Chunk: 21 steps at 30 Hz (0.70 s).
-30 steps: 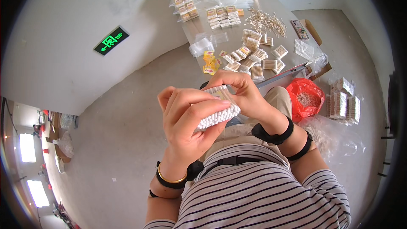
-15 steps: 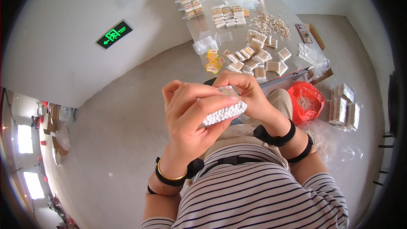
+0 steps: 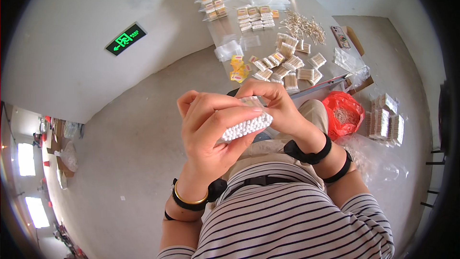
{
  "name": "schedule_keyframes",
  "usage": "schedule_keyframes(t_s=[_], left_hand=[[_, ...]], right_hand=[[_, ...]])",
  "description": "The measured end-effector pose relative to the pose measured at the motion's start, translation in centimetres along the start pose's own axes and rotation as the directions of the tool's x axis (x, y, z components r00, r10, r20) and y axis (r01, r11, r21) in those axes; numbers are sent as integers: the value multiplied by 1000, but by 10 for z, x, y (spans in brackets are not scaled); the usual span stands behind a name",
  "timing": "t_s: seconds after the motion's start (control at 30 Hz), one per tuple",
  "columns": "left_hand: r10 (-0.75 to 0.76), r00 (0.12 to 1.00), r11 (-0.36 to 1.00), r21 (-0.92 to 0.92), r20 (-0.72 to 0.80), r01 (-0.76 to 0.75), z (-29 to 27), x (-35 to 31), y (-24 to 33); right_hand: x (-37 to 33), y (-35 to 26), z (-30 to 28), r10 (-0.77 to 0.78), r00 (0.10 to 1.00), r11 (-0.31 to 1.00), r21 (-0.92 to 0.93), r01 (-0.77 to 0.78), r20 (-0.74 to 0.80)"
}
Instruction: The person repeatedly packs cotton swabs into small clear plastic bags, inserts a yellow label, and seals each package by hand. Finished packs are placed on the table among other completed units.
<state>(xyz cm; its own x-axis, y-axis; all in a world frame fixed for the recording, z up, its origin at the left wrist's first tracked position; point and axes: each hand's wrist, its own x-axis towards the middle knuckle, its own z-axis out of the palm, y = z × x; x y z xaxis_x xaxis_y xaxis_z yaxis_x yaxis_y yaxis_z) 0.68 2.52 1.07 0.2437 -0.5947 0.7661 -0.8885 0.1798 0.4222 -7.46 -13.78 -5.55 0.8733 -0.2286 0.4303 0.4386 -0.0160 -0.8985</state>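
Observation:
Between my two hands is a pack of cotton swabs, held up in front of my lap with its rows of white tips facing me. My left hand is closed round the pack, thumb below and fingers across the top. At the pack's far right end, my right hand grips it with bent fingers, some of them partly hidden. A strip of clear wrapping shows between the hands on the pack's upper side.
Ahead, the metal table bears several swab bundles, loose swabs, stacked packs, yellow cards and a phone. A red plastic bag of swabs stands at my right, beside bagged packs on the floor.
Both hands and the pack have shifted slightly left in the picture, and the whole view has drifted a little the same way. The grip looks the same.

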Motion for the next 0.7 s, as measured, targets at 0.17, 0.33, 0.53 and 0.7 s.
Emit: schedule_keyframes(t_s=[0.17,0.33,0.53,0.7], left_hand=[[-10,1000,1000,-12,1,10,-1,0,-1],[-59,998,998,-11,-17,59,0,-1,1],[-61,998,998,4,8,61,-2,-1,1],[-11,1000,992,126,18,9,0,-1,-5]], right_hand=[[-1,1,0,2,1000,1000,-31,-2,4],[-2,1,1,30,1000,1000,-10,-30,2],[-2,-1,3,33,999,999,19,-33,11],[-5,0,0,84,996,988,129,-88,33]])
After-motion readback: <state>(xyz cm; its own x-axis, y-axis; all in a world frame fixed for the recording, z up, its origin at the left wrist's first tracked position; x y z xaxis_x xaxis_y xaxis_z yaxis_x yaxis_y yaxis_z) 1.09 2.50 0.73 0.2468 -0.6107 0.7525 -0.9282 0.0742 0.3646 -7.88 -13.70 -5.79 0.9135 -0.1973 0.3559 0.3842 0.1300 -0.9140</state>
